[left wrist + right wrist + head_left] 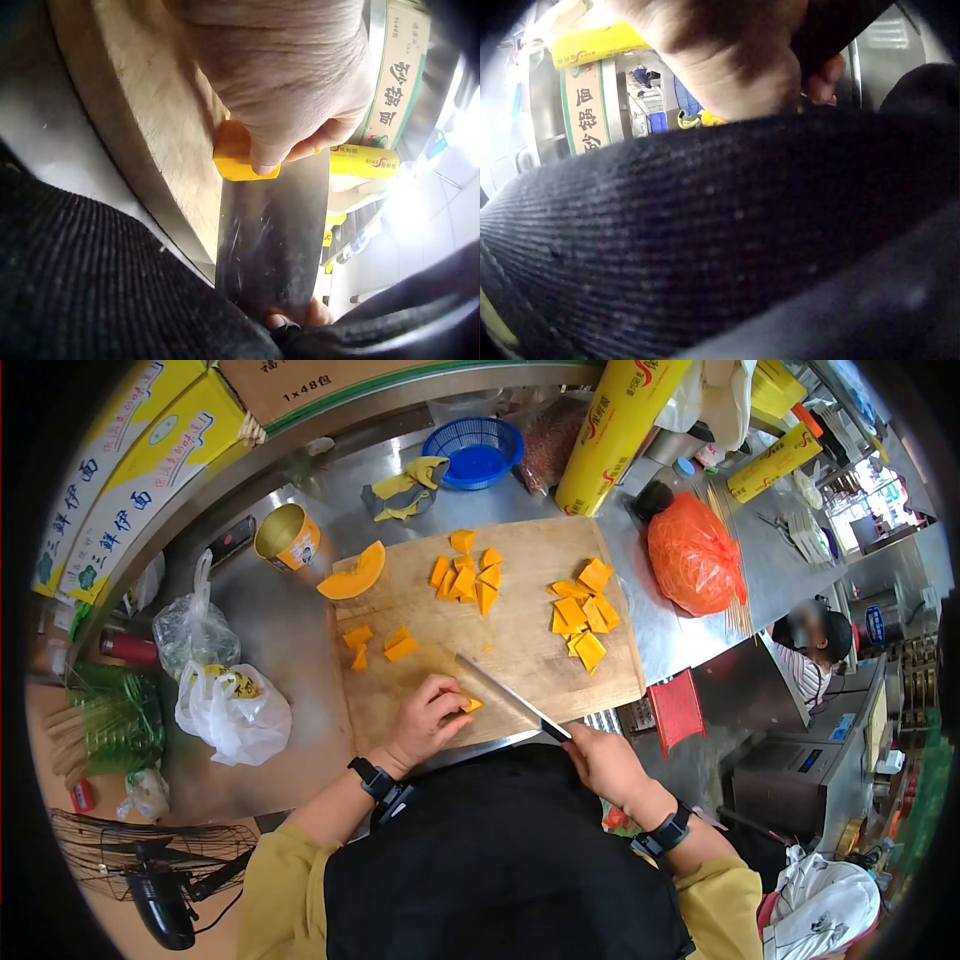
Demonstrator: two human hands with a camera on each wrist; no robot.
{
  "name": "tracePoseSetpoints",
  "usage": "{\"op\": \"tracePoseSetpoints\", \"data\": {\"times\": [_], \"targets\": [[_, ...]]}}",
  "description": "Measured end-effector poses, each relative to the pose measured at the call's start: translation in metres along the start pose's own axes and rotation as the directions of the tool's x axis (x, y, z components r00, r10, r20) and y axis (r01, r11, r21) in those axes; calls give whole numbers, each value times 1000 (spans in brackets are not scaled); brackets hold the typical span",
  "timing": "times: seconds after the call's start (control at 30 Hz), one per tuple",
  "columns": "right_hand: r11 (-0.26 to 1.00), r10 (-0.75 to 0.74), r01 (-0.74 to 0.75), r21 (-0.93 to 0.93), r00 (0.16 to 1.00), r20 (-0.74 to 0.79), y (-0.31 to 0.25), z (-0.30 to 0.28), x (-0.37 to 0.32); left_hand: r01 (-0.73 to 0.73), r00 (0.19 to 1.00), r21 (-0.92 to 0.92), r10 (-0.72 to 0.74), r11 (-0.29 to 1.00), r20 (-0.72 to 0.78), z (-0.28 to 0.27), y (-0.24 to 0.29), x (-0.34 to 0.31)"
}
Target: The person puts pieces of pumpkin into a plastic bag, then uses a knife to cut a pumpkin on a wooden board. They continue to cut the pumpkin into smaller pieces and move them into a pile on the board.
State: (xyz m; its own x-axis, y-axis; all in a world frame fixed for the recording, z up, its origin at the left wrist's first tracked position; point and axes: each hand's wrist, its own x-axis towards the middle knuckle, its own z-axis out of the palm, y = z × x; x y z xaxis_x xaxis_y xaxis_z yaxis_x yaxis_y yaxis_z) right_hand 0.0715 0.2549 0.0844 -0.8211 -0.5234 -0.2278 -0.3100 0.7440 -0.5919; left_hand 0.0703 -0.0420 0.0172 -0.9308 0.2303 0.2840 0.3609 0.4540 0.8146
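My left hand (428,715) pinches a small orange pumpkin chunk (234,156) against the wooden cutting board (400,610), close to its near edge. In my right hand (610,765) is the black handle of a knife (508,692). Its broad blade slants over the board, right beside the chunk and the left fingertips. Cut pumpkin pieces (463,575) lie in a heap near the board's far side, with another pile of pieces (583,610) at the right. A few more pieces (400,644) sit on the left. An uncut pumpkin wedge (355,573) rests at the far left corner.
Left of the board stand a can (288,538) and white plastic bags (235,710). Behind it are a blue basket (472,452), gloves (408,488) and a tall yellow roll box (615,435). A red bag (693,555) lies to the right. Another person (812,645) is further off.
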Motion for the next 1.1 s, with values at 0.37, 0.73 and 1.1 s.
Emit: {"op": "tracePoseSetpoints", "data": {"times": [0.37, 0.73, 1.1], "targets": [[451, 118, -331, 828, 942, 313, -13, -24, -15, 562, 807, -822, -158, -95, 569, -36, 51, 55], [237, 190, -340, 910, 935, 300, -5, -7, -45, 663, 737, -729, -320, 170, 595, -7, 54, 78], [215, 559, -221, 951, 826, 66, 29, 20, -90, 741, 622, -671, -374, -4, 688, 15, 39, 150]]}}
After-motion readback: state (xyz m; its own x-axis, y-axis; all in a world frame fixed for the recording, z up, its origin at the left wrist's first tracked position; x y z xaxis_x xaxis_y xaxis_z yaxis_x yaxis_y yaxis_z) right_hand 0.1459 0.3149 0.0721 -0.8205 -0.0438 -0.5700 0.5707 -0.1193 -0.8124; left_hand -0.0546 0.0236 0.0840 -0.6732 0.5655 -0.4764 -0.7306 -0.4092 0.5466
